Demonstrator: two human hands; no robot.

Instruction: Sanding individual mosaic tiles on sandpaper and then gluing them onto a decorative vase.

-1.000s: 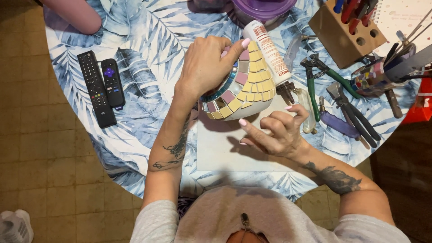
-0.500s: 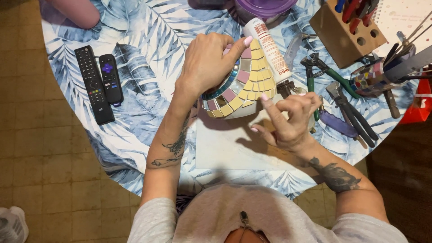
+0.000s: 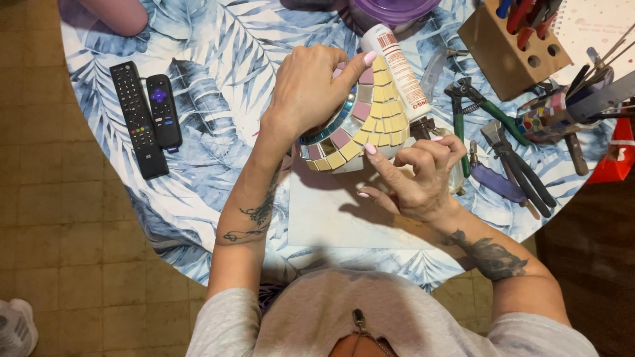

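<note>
Your left hand (image 3: 311,86) lies spread over the top of a rounded mosaic piece (image 3: 364,122), fingers curled over its far edge and hiding much of it. Your right hand (image 3: 417,175), at 4 o'clock from the piece, has fingers bent together near its lower rim; whether it pinches a tile is hard to make out.

The mosaic piece sits at the desk's centre, tiled in yellow, pink and teal. At its 1 o'clock lies a white glue tube (image 3: 397,66) with an orange printed label, its tip hidden behind your right hand.

At 3 o'clock lie green-handled nippers (image 3: 476,109) and dark pliers (image 3: 519,162). At 9 o'clock lie two black remotes (image 3: 145,112). The round desk (image 3: 218,59) wears a blue leaf-print cloth, cut off at the top edge. Beige floor tiles (image 3: 73,251) surround it.
</note>
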